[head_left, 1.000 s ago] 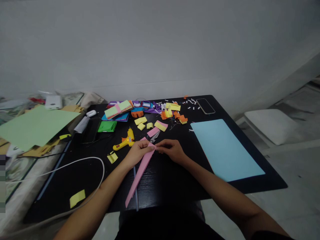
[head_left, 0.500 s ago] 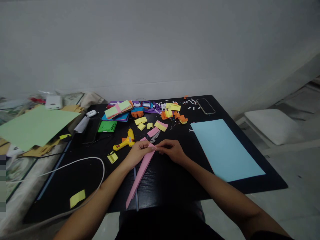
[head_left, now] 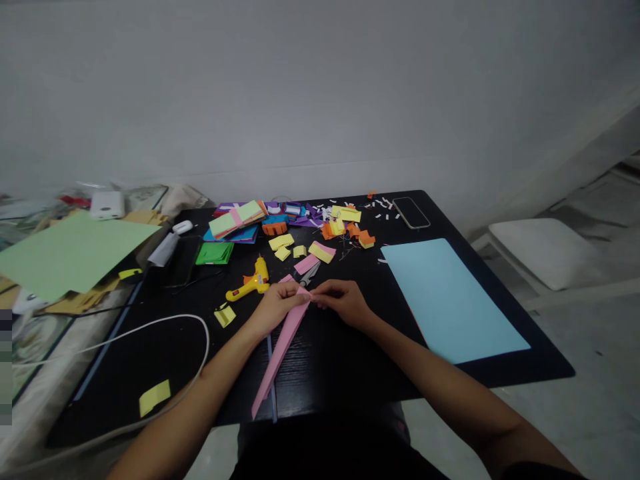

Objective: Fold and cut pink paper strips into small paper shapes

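Observation:
Between my two hands is a long folded strip of pink paper [head_left: 281, 353], slanting down toward the table's front edge. My left hand [head_left: 277, 305] is closed on it, thumb on top near its upper end. The fingertips of my right hand [head_left: 344, 301] pinch the strip's upper right edge. Scissors [head_left: 310, 274] lie just beyond my hands, partly hidden by them. A yellow glue gun [head_left: 253, 280] rests left of my left hand. Past the scissors lies a pink and yellow paper piece [head_left: 323, 252].
A light blue paper sheet [head_left: 450, 300] lies at the right, with a phone [head_left: 411, 213] behind it. Paper stacks [head_left: 239, 220] and orange scraps [head_left: 367, 239] sit along the back. A white cable [head_left: 207, 333] loops by my left forearm. A white stool [head_left: 543, 250] stands right.

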Demonstrator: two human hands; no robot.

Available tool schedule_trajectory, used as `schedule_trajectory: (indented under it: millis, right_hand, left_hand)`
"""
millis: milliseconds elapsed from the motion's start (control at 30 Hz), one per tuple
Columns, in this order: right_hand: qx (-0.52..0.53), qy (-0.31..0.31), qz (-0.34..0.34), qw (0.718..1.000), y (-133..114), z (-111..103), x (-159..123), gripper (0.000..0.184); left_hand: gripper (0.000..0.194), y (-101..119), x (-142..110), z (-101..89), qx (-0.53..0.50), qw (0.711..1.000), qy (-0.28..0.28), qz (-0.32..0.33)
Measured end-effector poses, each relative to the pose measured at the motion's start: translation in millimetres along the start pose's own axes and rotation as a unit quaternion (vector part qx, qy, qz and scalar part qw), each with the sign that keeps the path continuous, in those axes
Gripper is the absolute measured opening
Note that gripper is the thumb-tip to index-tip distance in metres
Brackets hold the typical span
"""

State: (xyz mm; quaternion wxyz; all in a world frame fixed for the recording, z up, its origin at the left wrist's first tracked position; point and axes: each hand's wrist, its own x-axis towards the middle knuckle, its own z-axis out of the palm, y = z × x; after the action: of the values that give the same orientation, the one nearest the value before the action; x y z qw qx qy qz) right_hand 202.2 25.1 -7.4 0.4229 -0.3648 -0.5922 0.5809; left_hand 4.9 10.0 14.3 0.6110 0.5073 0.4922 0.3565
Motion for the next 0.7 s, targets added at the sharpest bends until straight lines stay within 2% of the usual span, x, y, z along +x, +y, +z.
schedule_trajectory:
  millis: [700]
  right_hand:
    - [0.003, 0.006, 0.008, 1.000, -2.1, 1.1, 0.1, 0.033]
  left_hand:
    - [0.030, 1.6, -0.1, 0.6, 0.009, 1.000, 0.005, 0.007]
